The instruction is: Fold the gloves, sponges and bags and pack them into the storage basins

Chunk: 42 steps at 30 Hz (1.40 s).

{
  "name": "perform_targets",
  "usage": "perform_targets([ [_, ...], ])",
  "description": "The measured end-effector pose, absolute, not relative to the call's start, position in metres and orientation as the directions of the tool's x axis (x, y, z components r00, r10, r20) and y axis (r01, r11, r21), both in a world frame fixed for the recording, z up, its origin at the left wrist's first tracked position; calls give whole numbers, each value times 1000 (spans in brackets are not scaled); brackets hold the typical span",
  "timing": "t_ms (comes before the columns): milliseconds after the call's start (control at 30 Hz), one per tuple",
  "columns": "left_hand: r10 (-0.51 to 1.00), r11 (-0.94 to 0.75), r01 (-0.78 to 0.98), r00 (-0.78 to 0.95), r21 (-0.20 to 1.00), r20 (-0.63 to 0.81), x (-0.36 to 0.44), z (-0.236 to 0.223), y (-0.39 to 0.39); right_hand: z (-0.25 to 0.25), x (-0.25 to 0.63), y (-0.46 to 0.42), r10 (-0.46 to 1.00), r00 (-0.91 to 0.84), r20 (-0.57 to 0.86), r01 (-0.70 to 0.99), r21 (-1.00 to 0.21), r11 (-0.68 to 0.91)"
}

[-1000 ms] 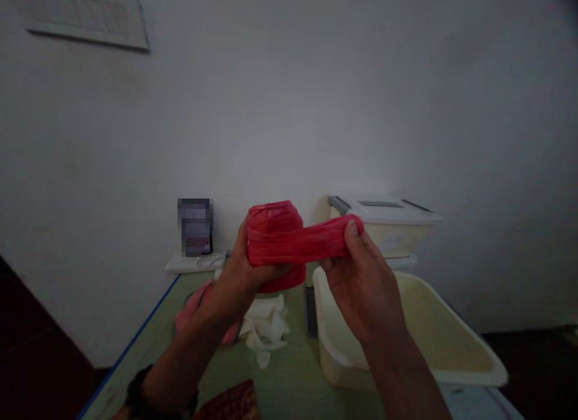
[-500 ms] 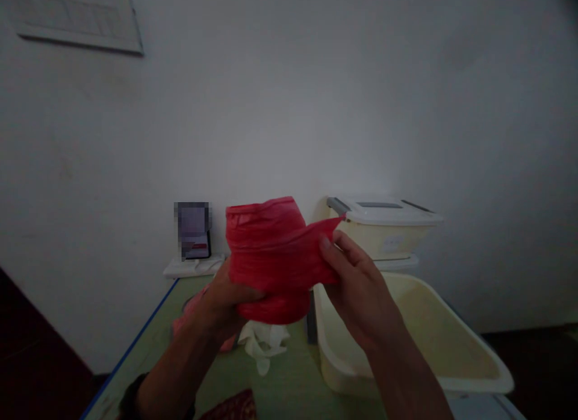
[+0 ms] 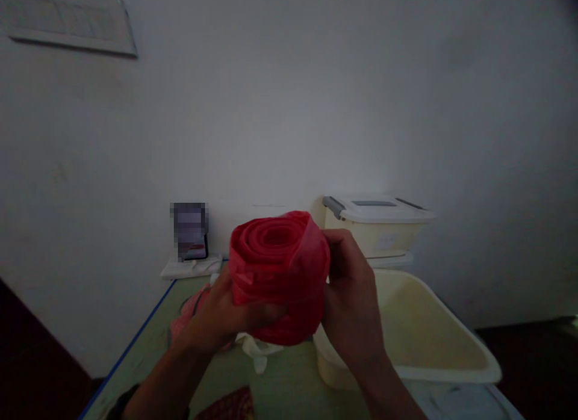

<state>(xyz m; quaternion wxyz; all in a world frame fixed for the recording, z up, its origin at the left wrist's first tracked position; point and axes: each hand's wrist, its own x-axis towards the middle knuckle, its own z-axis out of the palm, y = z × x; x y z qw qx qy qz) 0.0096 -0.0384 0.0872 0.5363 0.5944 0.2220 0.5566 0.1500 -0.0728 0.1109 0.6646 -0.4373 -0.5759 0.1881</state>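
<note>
A thick roll of red plastic bags [image 3: 277,269] is held up in front of me above a green table [image 3: 289,384], its spiral end facing the camera. My left hand [image 3: 226,315] grips the roll from below and the left. My right hand [image 3: 350,287] is wrapped around its right side, pressing the loose end flat against the roll. Both hands are closed on it.
A cream plastic tub [image 3: 433,342] stands on the table at the right, with a lidded cream box [image 3: 377,224] behind it by the wall. White cloth [image 3: 259,351], a pink item [image 3: 189,311] and a dark red patterned piece [image 3: 228,405] lie on the table. A phone [image 3: 190,230] leans on the wall.
The loose red strip that my right hand held out to the right has been wound back onto the roll. The roll has tipped so its spiral end faces me.
</note>
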Motion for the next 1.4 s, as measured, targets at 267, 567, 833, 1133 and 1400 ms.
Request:
perform_targets([
  [267, 829, -417, -355, 228, 837, 510, -1, 96, -25, 124, 162, -83, 833, -104, 544, 128, -823, 554],
  [567, 475, -833, -36, 465, 552, 747, -5, 103, -30, 117, 157, -83, 763, -260, 592, 441, -630, 639],
  [833, 514, -792, -57, 475, 608, 714, -4, 103, -36, 115, 169, -83, 774, -361, 521, 340, -699, 629],
  [1133, 850, -503, -99, 120, 858, 513, 4, 94, -23, 117, 169, -76, 839, -61, 541, 199, -817, 541],
  [1400, 876, -226, -455, 292, 861, 384, 10, 77, -27, 109, 153, -66, 721, 234, 652, 368, -746, 555],
])
